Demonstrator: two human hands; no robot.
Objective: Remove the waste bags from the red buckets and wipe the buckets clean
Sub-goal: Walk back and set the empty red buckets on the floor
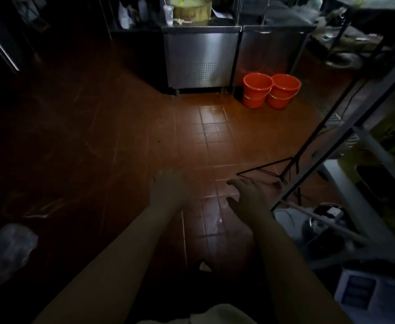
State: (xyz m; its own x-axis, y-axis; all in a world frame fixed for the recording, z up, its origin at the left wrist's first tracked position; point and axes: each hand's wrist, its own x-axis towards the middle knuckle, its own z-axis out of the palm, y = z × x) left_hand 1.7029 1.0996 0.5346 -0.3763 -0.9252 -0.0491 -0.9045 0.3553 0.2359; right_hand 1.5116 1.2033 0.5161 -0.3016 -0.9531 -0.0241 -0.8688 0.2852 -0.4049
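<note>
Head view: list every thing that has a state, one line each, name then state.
left red bucket: upright on the floor, touching the right one, seemingly nested in another; no bag showing.
right red bucket: upright, seemingly nested in another; no bag showing.
left hand: open, blurred, holds nothing.
right hand: open, fingers spread, holds nothing.
clear plastic bag: crumpled on the floor.

Bare forearms end in a bare left hand and right hand, with pale fabric at bottom centre.
</note>
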